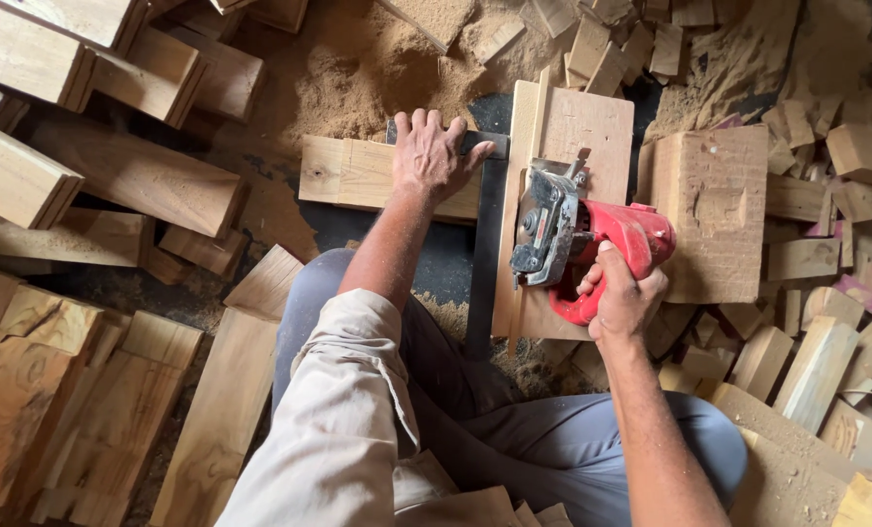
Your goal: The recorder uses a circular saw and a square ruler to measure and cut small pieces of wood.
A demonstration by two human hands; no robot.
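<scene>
Right hand (620, 298) gripping red saw (592, 249) | left hand (434, 156) flat on plank (358, 174) | sawdust (358, 68) behind

No packages, signs or screens are observed; only a small round label, dark with pale markings too small to be made out, is noted on the metal housing of the red circular saw (578, 244).
</scene>
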